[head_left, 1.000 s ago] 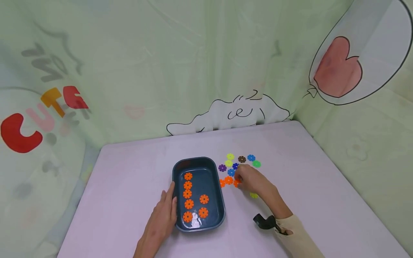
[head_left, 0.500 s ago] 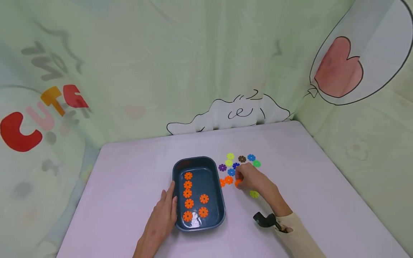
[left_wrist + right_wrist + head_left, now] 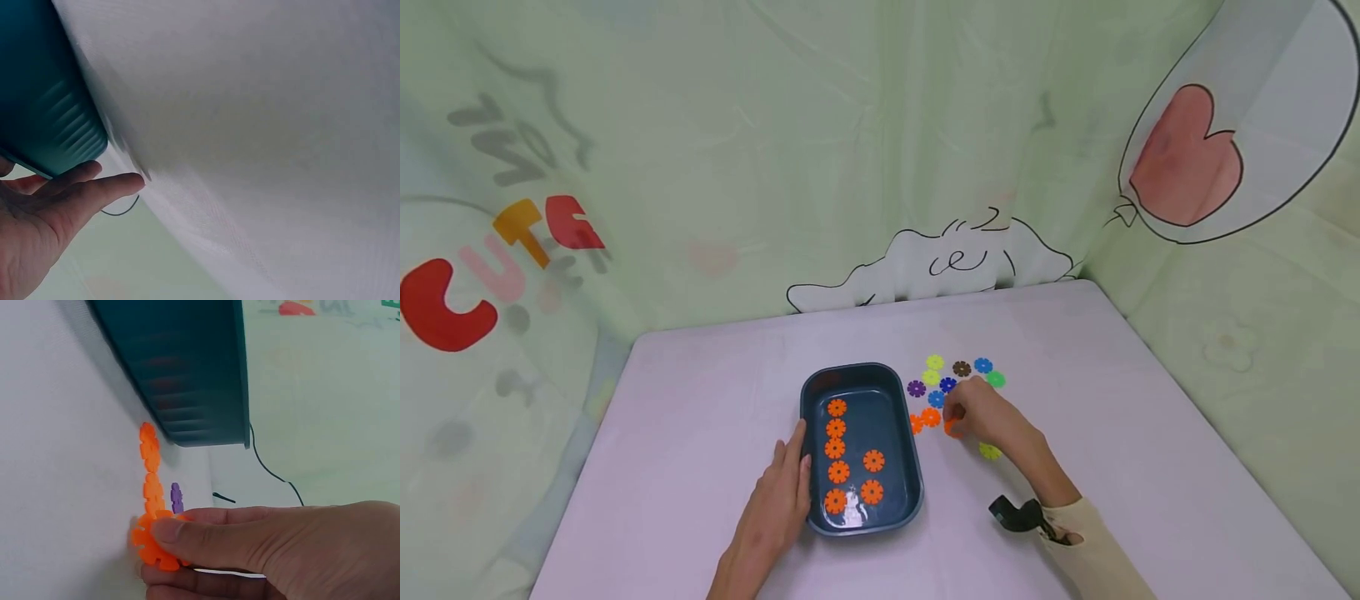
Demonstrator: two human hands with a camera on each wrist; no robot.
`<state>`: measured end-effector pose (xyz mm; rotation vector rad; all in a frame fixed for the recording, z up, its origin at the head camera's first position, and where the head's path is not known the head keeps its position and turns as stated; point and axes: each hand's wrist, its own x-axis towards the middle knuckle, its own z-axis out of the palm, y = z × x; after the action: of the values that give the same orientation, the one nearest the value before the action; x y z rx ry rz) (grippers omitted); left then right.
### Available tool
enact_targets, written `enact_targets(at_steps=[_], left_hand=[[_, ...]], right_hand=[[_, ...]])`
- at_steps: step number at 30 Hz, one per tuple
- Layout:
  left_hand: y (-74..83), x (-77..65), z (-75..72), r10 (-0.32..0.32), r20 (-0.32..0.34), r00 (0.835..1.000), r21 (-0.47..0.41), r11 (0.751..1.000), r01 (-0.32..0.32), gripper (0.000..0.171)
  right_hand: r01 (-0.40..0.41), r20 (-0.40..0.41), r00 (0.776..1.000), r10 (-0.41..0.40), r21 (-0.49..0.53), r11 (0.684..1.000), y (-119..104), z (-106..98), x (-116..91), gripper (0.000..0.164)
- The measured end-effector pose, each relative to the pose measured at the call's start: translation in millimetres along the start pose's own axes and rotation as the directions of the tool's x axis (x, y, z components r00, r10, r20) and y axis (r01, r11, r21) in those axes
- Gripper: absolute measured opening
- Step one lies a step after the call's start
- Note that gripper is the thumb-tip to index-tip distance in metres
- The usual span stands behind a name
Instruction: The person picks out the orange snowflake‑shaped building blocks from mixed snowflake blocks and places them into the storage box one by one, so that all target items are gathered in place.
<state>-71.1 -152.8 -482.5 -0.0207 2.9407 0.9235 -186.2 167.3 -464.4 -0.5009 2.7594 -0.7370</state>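
Observation:
My left hand [image 3: 772, 497] lies along the left wall of a dark blue tray [image 3: 891, 508], its fingers nearly straight against the outside. In the left wrist view those fingers [image 3: 103, 190] touch the tray's side below the rim. Between the thumb and fingers, my right hand [image 3: 988, 414] pinches an orange notched plastic disc [image 3: 150, 550] right of the tray. Two more orange discs [image 3: 931, 417] lie between it and the tray. Several orange discs [image 3: 835, 448] sit inside the tray, one column at left and two at right.
Beyond my right hand lie purple [image 3: 917, 388], dark blue [image 3: 948, 385], light blue [image 3: 983, 365], brown [image 3: 962, 368], green [image 3: 996, 379] and yellow discs [image 3: 935, 362]. Another yellow disc [image 3: 990, 451] lies under my right forearm. Printed cloth walls [image 3: 737, 167] border the table [image 3: 700, 417].
My right thumb and fingers have shifted slightly at the orange disc, and a little more of it shows. The left hand and the tray have kept their places.

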Motion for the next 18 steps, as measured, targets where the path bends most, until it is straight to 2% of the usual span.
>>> enact_targets(at_steps=[10, 18], left_hand=[[-2.3, 1.5, 2.4, -0.01, 0.008, 1.0, 0.004, 1.0, 0.01, 0.06], [-1.3, -0.6, 3.7, -0.023, -0.004, 1.0, 0.011, 1.0, 0.023, 0.058]], right_hand=[[0.107, -0.098, 0.99, -0.1, 0.076, 0.991, -8, -17, -11, 0.01], [0.25, -0.196, 0.951, -0.24, 0.03, 0.968, -22, -32, -10, 0.012]])
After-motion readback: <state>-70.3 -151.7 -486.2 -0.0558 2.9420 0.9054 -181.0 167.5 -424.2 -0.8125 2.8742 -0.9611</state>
